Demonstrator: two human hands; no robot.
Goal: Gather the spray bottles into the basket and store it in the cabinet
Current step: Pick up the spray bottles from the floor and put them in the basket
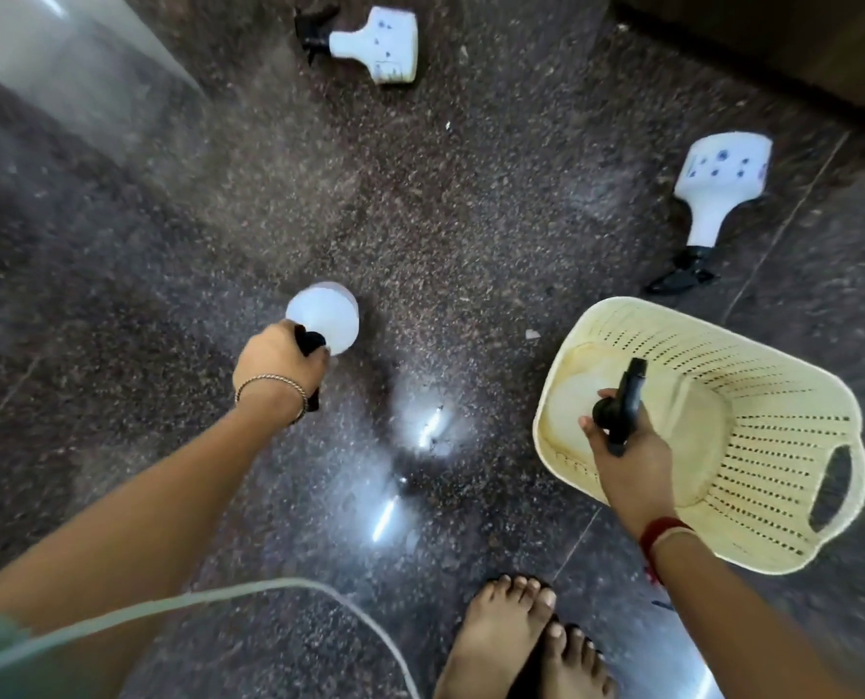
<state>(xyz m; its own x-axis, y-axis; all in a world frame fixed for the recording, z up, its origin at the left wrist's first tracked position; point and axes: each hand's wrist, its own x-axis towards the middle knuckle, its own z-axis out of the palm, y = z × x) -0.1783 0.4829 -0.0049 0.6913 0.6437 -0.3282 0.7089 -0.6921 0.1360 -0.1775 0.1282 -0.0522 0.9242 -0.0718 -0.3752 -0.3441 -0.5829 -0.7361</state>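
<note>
My left hand (279,363) grips the black trigger head of a white spray bottle (325,315), which hangs above the floor. My right hand (627,441) grips the black head of a second white spray bottle (579,396) and holds it inside the cream perforated basket (773,421) on the floor at the right. Two more white spray bottles with blue dots lie on their sides: one (377,45) at the top centre, one (720,181) at the upper right, just beyond the basket.
The floor is dark polished granite with light glare at the centre. Bare feet (516,643) stand at the bottom centre. A brown wooden cabinet edge (798,37) fills the top right. A thin white cord (269,590) crosses the bottom left.
</note>
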